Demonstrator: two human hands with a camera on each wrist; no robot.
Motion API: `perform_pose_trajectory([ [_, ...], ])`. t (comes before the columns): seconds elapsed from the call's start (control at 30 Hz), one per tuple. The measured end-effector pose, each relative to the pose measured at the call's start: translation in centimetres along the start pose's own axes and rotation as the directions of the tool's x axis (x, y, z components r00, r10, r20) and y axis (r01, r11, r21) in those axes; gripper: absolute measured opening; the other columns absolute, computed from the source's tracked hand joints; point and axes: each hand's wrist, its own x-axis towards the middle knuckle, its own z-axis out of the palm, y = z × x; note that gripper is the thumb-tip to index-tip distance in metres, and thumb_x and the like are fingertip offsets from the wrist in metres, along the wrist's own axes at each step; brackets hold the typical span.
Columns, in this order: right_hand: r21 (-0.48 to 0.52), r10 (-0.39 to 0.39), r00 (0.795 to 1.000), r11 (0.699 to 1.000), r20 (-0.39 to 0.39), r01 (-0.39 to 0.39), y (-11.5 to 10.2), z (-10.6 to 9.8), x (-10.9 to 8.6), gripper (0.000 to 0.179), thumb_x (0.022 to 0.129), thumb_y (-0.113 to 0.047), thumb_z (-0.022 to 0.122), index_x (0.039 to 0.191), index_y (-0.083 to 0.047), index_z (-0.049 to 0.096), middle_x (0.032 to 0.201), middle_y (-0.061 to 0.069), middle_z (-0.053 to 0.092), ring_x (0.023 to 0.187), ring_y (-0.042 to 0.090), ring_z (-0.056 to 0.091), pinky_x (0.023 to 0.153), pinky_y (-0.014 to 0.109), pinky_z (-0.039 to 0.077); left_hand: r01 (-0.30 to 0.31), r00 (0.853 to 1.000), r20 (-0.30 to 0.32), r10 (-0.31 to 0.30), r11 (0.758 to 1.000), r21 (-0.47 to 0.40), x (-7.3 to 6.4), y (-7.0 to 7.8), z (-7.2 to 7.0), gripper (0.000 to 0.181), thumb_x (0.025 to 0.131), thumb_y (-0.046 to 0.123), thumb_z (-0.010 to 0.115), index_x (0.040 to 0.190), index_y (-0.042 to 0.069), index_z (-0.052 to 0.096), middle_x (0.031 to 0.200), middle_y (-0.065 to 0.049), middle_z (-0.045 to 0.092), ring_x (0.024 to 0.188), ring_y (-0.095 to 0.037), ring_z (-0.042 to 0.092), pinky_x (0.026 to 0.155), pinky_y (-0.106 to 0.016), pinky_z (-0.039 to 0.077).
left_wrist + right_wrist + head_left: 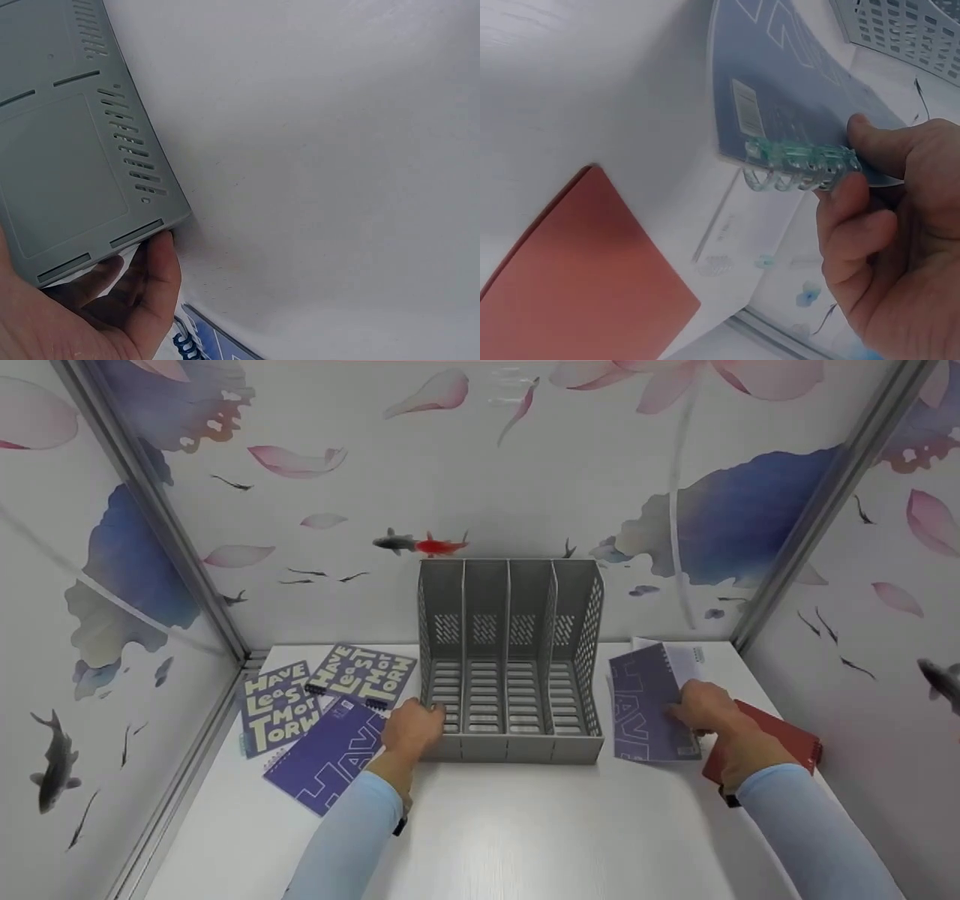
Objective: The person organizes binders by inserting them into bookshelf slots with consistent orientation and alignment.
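While the left hand [412,729] curls its grip round the near left corner of the grey file rack [510,748] at the frame's centre, the right hand [711,707] pinches a purple notebook [646,705] by its ringed edge, right of centre, grip closed on it. A narrow gap parts notebook from rack; a red notebook [784,735] lies at right. White desk [525,825] stretches between the sleeves [810,817], lower centre.
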Motion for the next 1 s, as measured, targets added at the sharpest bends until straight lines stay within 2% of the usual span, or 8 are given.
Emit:
perform_pose_trajectory([
  [0.3,0.134,-0.012,0.998,0.991,0.066,0.003,0.0,-1.0,-0.3,0.049,0.109,-0.021,0.069,0.129,0.023,0.059,0.108,0.030,0.074,0.077,0.024,0.076,0.064,0.033,0.066,-0.014,1.000,-0.009,0.014,1.000,0.000,-0.1,0.0,0.0,0.068,0.108,0.051,0.056,0.152,0.001,0.064,0.147,-0.024,0.073,0.135,-0.046,0.072,0.111,-0.061,0.058],
  [0.57,0.209,-0.052,0.993,0.977,0.103,0.030,-0.1,-1.8,-1.2,0.053,0.110,-0.019,0.068,0.136,0.026,0.057,0.113,0.033,0.078,0.078,0.022,0.077,0.068,0.035,0.068,-0.015,1.000,-0.001,0.015,1.000,-0.023,0.0,-0.3,0.1,0.069,0.108,0.052,0.057,0.154,0.000,0.062,0.148,-0.025,0.073,0.137,-0.046,0.071,0.112,-0.060,0.058],
  [0.67,0.243,-0.063,0.992,0.969,0.112,0.035,-0.3,-2.2,-1.6,0.053,0.110,-0.016,0.068,0.140,0.026,0.055,0.120,0.036,0.078,0.081,0.023,0.079,0.072,0.037,0.069,-0.011,1.000,0.003,0.012,1.000,-0.024,-0.1,-0.3,0.1,0.070,0.108,0.053,0.058,0.153,0.000,0.063,0.148,-0.025,0.073,0.137,-0.046,0.071,0.113,-0.060,0.058],
  [1.0,0.295,-0.101,0.992,0.953,0.079,0.073,-0.2,-3.3,-2.7,0.062,0.110,-0.017,0.064,0.152,0.025,0.047,0.141,0.045,0.067,0.097,0.032,0.083,0.076,0.040,0.071,-0.005,1.000,-0.003,0.005,1.000,-0.008,0.3,-0.2,0.1,0.070,0.106,0.053,0.059,0.151,0.001,0.064,0.144,-0.024,0.075,0.132,-0.046,0.074,0.109,-0.059,0.060],
])
